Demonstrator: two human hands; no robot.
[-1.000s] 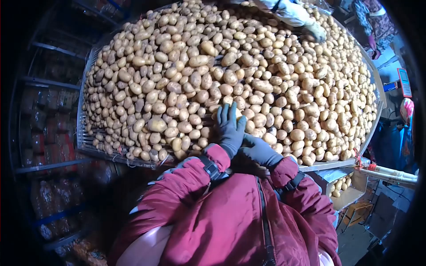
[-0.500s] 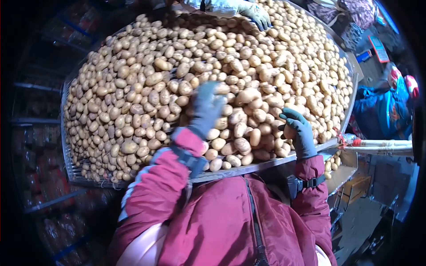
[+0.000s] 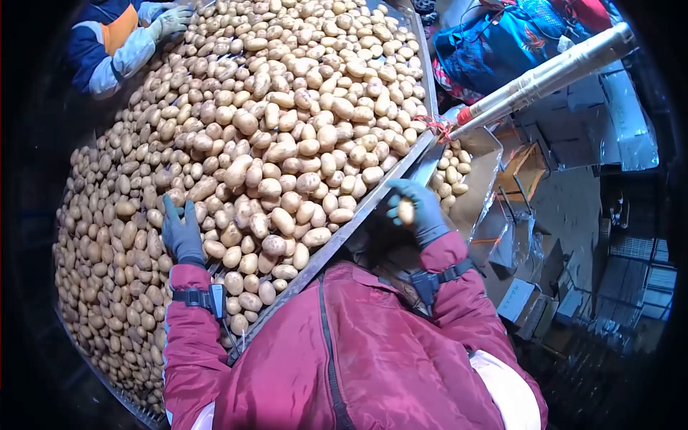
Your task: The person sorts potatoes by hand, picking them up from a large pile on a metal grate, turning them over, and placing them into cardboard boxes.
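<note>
Blue and orange sleeve [image 3: 107, 43] of a co-worker shows at the far left top, and that person's pale glove [image 3: 172, 19] rests on the potatoes [image 3: 287, 129]. These potatoes cover the whole tabletop [image 3: 373, 202], which runs slanted across my view, many layers deep.

Lower, my left hand [image 3: 182, 233] in a dark glove lies flat on the heap, fingers spread and pointing up, palm down. Its grip is open and holds nothing; it only presses on the potatoes under it. A black strap [image 3: 204, 297] goes around the red cuff at this wrist.

At the centre I see my red jacket [image 3: 358, 358], just below the metal edge of the tabletop.

To the right, my right hand [image 3: 416, 210] is lifted just beyond the tabletop edge. Its grip is closed around one small potato [image 3: 406, 211], which shows pale between the gloved fingers.

Further right, a small tray [image 3: 459, 172] beside the tabletop edge holds some more potatoes. A long pale pole [image 3: 545, 75] with a red end goes up to the right corner. Cardboard boxes [image 3: 530, 165] stand on the floor below.
</note>
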